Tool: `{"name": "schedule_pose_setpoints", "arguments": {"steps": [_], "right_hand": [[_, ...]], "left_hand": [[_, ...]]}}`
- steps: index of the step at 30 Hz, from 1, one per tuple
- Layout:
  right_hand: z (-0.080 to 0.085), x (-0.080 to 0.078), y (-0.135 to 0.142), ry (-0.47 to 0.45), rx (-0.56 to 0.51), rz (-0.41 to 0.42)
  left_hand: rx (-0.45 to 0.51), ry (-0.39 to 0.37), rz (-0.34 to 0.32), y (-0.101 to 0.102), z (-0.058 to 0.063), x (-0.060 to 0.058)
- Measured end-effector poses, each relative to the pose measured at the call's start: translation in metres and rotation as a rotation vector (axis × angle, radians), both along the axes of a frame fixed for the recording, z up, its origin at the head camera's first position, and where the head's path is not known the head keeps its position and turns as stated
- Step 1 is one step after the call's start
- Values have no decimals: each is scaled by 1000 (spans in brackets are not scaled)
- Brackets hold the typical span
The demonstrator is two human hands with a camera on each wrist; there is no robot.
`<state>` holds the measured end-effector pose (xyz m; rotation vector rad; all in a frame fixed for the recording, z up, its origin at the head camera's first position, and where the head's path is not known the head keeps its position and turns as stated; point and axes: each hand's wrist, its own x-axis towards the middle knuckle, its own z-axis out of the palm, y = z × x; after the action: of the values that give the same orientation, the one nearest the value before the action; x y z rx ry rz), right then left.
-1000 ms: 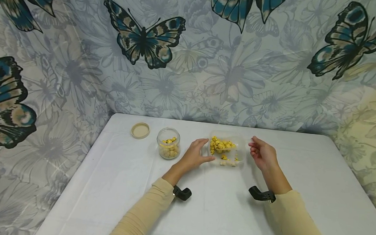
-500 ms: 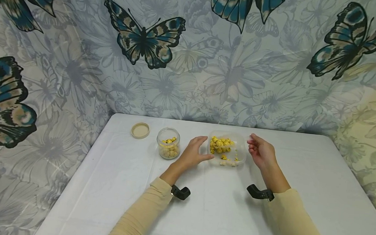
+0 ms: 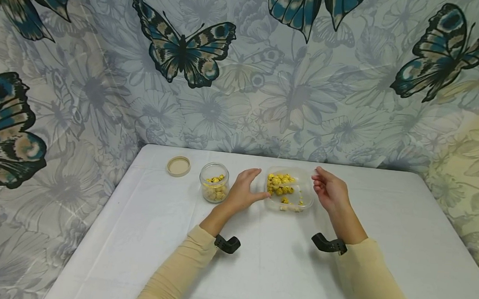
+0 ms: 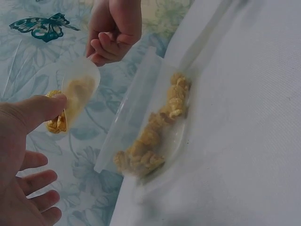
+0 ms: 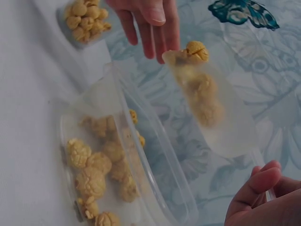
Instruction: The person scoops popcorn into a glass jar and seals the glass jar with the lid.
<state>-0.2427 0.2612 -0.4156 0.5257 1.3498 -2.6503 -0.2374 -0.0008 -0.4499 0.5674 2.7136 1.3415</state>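
My right hand [image 3: 331,190] grips the thin handle of a translucent plastic scoop [image 5: 230,127]. Yellow popcorn [image 5: 196,52] fills the scoop, which is held above a clear plastic container [image 3: 310,201]. More popcorn [image 5: 91,181] lies inside that container. My left hand [image 3: 242,191] is at the container's left side, its fingers spread and holding nothing. Seen from the left wrist, its thumb overlaps the scoop's front end and the popcorn there. Left of this hand stands a glass jar [image 3: 202,177] without its lid, partly filled with popcorn.
A round cream-coloured lid [image 3: 178,166] lies on the white-covered table [image 3: 264,271], to the left of the jar. Behind the table hangs a floral cloth [image 3: 301,98] with printed butterflies. Each wrist wears a black camera mount [image 3: 228,244].
Both hands have shifted slightly left and toward the back of the table. The scoop with its popcorn has moved left along with the right hand; the container, jar and lid have stayed put.
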Motion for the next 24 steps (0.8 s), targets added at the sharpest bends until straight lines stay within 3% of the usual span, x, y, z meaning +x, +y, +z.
{"name": "schedule_pose_setpoints", "arguments": {"steps": [12,18,24], "right_hand": [[7,-2,-9,3,-17,1],[11,-4,-15,33,-31,7],[15,-5,-21,60,-48,20]], "left_hand": [[-21,38,43,-10,23,6],[-50,61,57,-17,29,7],[-40,34,65,-23,32,9]]}}
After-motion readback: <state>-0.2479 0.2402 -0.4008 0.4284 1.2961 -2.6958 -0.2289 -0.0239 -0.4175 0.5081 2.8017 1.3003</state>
